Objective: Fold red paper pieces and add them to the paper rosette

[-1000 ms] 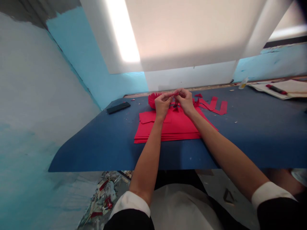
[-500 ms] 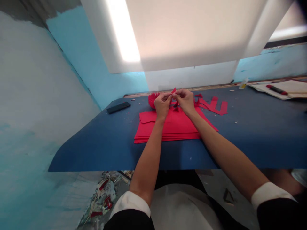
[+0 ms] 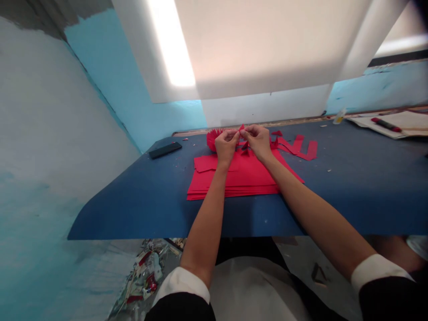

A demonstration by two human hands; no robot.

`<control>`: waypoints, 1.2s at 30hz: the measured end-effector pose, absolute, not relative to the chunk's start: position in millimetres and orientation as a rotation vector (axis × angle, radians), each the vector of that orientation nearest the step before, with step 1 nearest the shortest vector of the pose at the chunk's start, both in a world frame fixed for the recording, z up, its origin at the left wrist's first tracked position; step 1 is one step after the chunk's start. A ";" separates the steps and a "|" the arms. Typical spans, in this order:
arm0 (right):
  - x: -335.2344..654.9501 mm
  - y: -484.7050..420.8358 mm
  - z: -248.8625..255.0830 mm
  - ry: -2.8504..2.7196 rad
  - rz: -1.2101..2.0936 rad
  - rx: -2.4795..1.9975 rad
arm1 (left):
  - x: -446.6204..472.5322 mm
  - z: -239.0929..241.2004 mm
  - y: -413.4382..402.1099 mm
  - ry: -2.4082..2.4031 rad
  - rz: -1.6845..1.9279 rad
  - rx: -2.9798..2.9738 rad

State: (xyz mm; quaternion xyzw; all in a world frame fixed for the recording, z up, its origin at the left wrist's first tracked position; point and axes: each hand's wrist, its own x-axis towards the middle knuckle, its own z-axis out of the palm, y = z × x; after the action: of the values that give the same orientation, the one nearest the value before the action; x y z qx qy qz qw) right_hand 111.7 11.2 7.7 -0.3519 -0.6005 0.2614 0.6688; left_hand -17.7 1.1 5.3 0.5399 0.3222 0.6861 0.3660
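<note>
My left hand [image 3: 226, 145] and my right hand [image 3: 258, 141] meet above a stack of red paper sheets [image 3: 250, 176], both closed in a pinch. Between their fingertips is a small folded red paper piece [image 3: 241, 128], its pointed tip sticking up. Behind my left hand sits a round spiky red paper form [image 3: 214, 139], partly covered by the hand. Small folded red triangles [image 3: 245, 152] lie on the stack under my hands. A torn-edged red paper piece [image 3: 205, 163] rests on the stack's left part.
On the blue table [image 3: 133, 200], a black phone-like slab [image 3: 165, 150] lies left. Red paper strips [image 3: 301, 149] are to the right. Farther right are a small bottle [image 3: 340, 117], an open notebook [image 3: 409, 121] and a red marker [image 3: 386, 125]. Litter [image 3: 147, 272] covers the floor at lower left.
The folded red paper piece sits slightly lower between my fingertips, and its tip has shifted a little left. My hands have barely moved.
</note>
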 end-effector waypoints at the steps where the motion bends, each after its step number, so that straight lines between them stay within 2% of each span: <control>1: 111.6 10.9 7.7 -1.354 0.586 -0.804 | -17.6 5.2 1.3 0.826 1.761 1.389; 36: 107.8 8.6 7.7 -1.294 0.555 -0.847 | -16.5 9.3 -3.3 0.833 1.715 1.323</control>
State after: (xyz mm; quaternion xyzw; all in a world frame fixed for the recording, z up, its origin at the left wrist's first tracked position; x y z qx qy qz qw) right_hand 107.8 8.6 7.7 -0.3774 -0.5766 0.2473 0.6811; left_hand -16.5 -3.3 9.3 0.5227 0.3292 0.6776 0.3991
